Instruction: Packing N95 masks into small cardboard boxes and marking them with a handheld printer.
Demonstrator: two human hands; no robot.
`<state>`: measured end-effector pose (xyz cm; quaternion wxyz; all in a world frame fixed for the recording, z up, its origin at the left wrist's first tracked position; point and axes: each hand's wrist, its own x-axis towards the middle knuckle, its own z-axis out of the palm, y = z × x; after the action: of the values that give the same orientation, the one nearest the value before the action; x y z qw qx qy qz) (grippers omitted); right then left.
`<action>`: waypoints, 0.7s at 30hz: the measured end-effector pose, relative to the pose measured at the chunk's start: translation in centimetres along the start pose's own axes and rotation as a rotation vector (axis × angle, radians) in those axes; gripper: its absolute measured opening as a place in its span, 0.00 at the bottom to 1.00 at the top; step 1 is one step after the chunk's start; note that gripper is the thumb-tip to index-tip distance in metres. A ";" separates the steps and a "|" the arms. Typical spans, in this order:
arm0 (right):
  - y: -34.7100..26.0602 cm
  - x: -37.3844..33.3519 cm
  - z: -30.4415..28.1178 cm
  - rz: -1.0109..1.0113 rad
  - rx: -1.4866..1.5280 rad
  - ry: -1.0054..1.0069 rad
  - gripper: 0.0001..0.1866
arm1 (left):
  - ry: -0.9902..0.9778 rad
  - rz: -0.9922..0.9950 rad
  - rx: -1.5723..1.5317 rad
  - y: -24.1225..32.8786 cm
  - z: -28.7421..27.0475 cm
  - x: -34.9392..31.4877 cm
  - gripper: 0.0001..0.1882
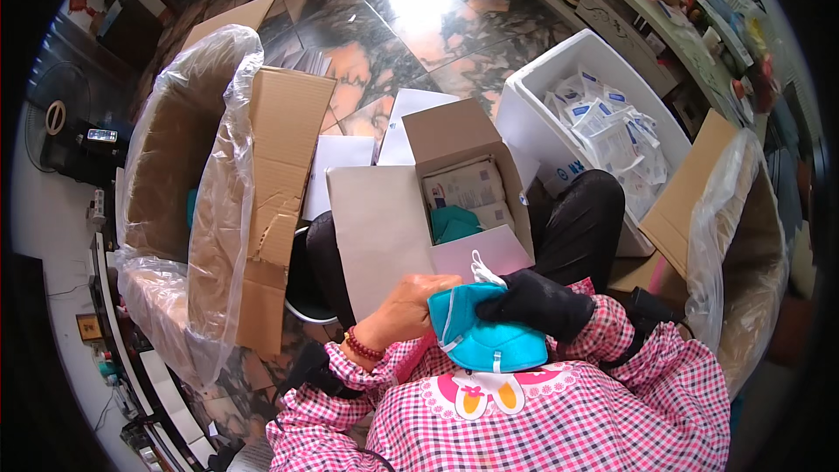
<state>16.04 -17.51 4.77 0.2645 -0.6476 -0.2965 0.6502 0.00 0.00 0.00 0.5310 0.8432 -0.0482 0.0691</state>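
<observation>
A teal cup-shaped face mask point(498, 341) with white elastic straps is held just above my lap. My right hand point(546, 304), in a black glove, grips its upper right side, and a loop of white strap stands up beside the fingers. My bare left hand point(398, 310), with a red bead bracelet at the wrist, is closed at the mask's left edge; its fingertips are partly hidden. Just beyond my hands, between my knees, an open cardboard box point(371, 227) contains white printed packets point(463, 185) and more teal masks point(454, 224).
On the left stands a large carton lined with clear plastic point(288, 140). A white foam box point(524, 92) full of packets is at the far right, with another plastic-lined carton point(699, 157) nearer. White flat boxes point(341, 162) lie on the marbled floor. A cluttered shelf point(651, 4) runs along the right.
</observation>
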 end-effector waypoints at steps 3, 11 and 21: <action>0.0 -1.5 1.0 -0.084 0.384 0.024 0.14 | 0.087 -0.036 -0.150 1.0 -0.5 -0.4 0.10; -0.2 -2.7 1.9 -0.133 0.452 0.022 0.14 | 0.104 -0.130 -0.158 1.3 -1.7 -2.4 0.19; 1.1 -1.3 1.5 -0.138 0.241 0.038 0.14 | 0.249 -0.175 -0.521 2.9 3.7 -0.3 0.15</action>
<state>14.59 -19.25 4.81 0.3901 -0.6013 -0.2550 0.6490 -0.49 -4.56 0.95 0.7351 0.6647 0.0740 0.1111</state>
